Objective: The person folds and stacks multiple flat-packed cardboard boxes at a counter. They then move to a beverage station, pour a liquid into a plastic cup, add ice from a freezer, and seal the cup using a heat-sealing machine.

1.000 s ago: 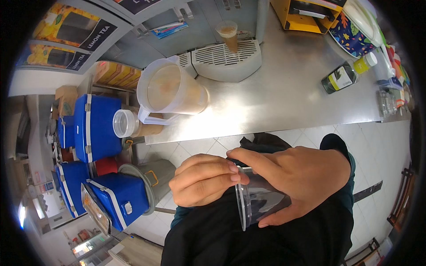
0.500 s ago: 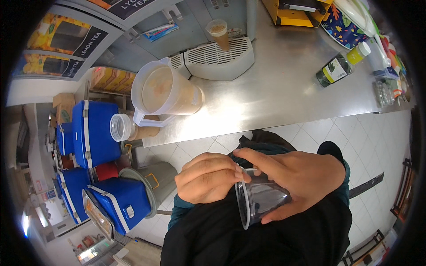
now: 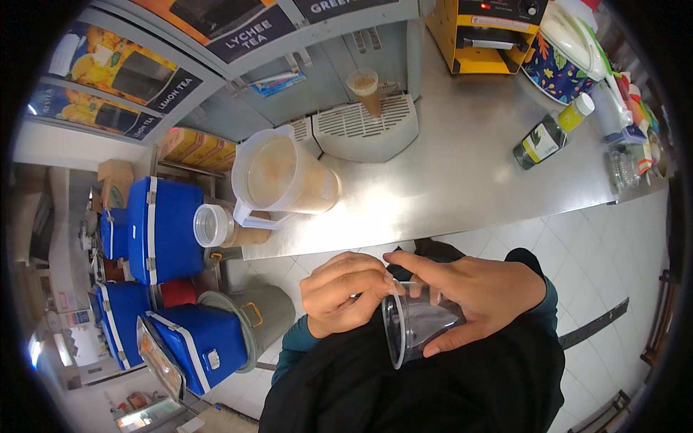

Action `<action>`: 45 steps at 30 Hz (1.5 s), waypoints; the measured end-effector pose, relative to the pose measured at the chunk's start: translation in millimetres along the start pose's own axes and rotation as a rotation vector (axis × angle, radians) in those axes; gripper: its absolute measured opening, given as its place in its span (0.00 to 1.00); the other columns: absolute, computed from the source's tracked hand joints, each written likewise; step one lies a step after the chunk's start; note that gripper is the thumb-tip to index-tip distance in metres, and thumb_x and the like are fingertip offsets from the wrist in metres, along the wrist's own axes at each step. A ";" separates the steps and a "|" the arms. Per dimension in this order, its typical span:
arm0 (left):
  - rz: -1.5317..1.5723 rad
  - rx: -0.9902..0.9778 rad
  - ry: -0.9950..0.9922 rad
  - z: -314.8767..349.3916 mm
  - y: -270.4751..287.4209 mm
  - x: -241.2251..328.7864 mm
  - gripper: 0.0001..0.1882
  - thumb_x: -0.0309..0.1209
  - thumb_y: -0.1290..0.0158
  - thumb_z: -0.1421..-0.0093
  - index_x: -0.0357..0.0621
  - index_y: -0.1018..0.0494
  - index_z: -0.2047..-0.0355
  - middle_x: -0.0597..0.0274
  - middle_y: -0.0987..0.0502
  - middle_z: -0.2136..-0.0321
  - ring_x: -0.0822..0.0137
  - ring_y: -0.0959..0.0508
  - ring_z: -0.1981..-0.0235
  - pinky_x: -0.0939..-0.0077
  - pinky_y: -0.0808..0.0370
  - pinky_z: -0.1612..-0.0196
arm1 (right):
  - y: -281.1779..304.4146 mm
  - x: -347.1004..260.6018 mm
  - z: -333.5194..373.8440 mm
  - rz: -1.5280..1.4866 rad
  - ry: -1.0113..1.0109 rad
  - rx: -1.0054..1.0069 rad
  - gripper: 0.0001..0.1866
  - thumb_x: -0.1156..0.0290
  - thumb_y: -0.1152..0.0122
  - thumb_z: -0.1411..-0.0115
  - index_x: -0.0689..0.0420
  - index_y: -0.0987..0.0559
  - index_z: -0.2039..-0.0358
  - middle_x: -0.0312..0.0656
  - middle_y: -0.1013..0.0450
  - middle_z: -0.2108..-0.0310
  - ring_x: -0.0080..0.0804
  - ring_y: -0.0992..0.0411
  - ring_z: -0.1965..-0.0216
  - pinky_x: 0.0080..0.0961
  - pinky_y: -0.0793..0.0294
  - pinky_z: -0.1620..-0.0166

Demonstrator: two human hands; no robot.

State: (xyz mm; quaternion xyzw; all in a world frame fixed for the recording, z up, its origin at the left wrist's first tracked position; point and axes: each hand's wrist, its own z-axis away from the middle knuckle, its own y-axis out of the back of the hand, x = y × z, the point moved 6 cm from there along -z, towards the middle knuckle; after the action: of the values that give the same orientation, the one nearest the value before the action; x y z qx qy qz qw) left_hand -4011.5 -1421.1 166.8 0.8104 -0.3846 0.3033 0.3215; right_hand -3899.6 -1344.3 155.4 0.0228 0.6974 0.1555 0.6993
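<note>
The right hand (image 3: 480, 292) wraps a clear plastic cup (image 3: 419, 328) tilted on its side, mouth facing 9 o'clock, below the counter (image 3: 462, 173). The left hand (image 3: 343, 292) pinches its rim. A pitcher (image 3: 278, 177) of milky drink stands at 11 o'clock.

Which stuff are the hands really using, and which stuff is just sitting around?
In use:
left hand
right hand
clear plastic cup

Just sitting around:
pitcher of milky drink
dark bottle with yellow cap
blue coolers
filled cup on the drip tray
</note>
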 end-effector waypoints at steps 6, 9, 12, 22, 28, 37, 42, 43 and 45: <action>0.009 -0.023 0.003 -3.1 0.0 -0.9 0.07 0.16 0.43 0.60 0.36 0.28 0.79 0.56 0.26 0.79 0.65 0.25 0.79 0.80 0.29 0.76 | 1.6 3.9 -1.0 -0.034 0.061 0.026 0.48 0.48 0.44 0.51 0.72 0.56 0.45 0.50 0.32 0.76 0.35 0.31 0.81 0.20 0.32 0.77; 0.003 0.002 0.026 -6.4 -2.3 -2.5 0.07 0.14 0.44 0.62 0.36 0.29 0.81 0.57 0.27 0.82 0.68 0.26 0.80 0.81 0.30 0.76 | 3.0 7.3 -0.6 -0.034 0.080 0.031 0.48 0.49 0.44 0.51 0.71 0.55 0.45 0.49 0.32 0.75 0.33 0.31 0.82 0.20 0.33 0.78; 0.039 -0.110 0.074 -10.5 -7.2 -6.9 0.07 0.18 0.42 0.63 0.36 0.29 0.82 0.58 0.28 0.79 0.68 0.28 0.77 0.79 0.32 0.74 | 4.6 10.0 -0.8 -0.024 0.064 0.018 0.47 0.50 0.44 0.50 0.71 0.56 0.45 0.49 0.31 0.74 0.33 0.31 0.81 0.20 0.33 0.78; -0.122 -0.223 -0.238 -8.4 -9.9 7.5 0.09 0.22 0.41 0.63 0.39 0.28 0.80 0.59 0.29 0.76 0.60 0.28 0.73 0.73 0.29 0.70 | 11.8 -1.5 -6.2 -0.007 0.016 -0.035 0.50 0.54 0.37 0.55 0.64 0.58 0.44 0.55 0.30 0.69 0.40 0.28 0.74 0.24 0.30 0.71; -0.099 -0.218 -0.300 -7.4 0.2 12.1 0.08 0.20 0.43 0.62 0.36 0.29 0.79 0.54 0.27 0.76 0.57 0.26 0.73 0.70 0.27 0.70 | 13.7 -1.2 -11.1 0.045 0.014 -0.095 0.52 0.55 0.34 0.59 0.60 0.56 0.43 0.55 0.32 0.65 0.42 0.28 0.67 0.26 0.29 0.67; -0.580 0.639 -0.379 29.8 155.5 42.4 0.09 0.33 0.51 0.47 0.39 0.33 0.79 0.56 0.30 0.79 0.67 0.30 0.78 0.78 0.34 0.76 | 91.0 25.1 36.5 -0.040 -0.142 0.076 0.54 0.67 0.29 0.67 0.58 0.53 0.42 0.47 0.40 0.51 0.37 0.34 0.56 0.30 0.32 0.56; -0.918 0.944 0.206 49.6 286.8 8.6 0.11 0.25 0.49 0.48 0.35 0.28 0.64 0.59 0.26 0.76 0.71 0.28 0.75 0.81 0.31 0.69 | 110.7 93.7 5.7 0.199 0.102 0.651 0.54 0.68 0.29 0.69 0.60 0.52 0.43 0.44 0.42 0.50 0.37 0.41 0.49 0.34 0.43 0.47; -1.036 0.847 0.289 48.7 301.3 -15.3 0.11 0.23 0.49 0.50 0.36 0.27 0.64 0.59 0.24 0.76 0.70 0.27 0.75 0.81 0.31 0.69 | 100.4 117.1 -12.4 0.216 0.186 0.671 0.53 0.69 0.29 0.69 0.59 0.50 0.44 0.44 0.42 0.51 0.36 0.41 0.50 0.34 0.43 0.47; -1.249 0.662 0.628 44.3 317.5 -61.6 0.11 0.27 0.50 0.50 0.43 0.26 0.64 0.49 0.25 0.70 0.59 0.24 0.72 0.72 0.30 0.65 | 74.0 172.3 -46.7 0.134 0.269 0.729 0.51 0.70 0.28 0.70 0.58 0.49 0.46 0.44 0.42 0.52 0.36 0.40 0.50 0.33 0.42 0.47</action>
State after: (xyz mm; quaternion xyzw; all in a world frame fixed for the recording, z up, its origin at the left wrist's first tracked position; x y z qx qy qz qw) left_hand -4292.5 -1586.0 185.7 0.8070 0.3638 0.3803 0.2679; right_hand -3962.8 -1239.7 5.7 0.2945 0.7894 -0.0554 0.5358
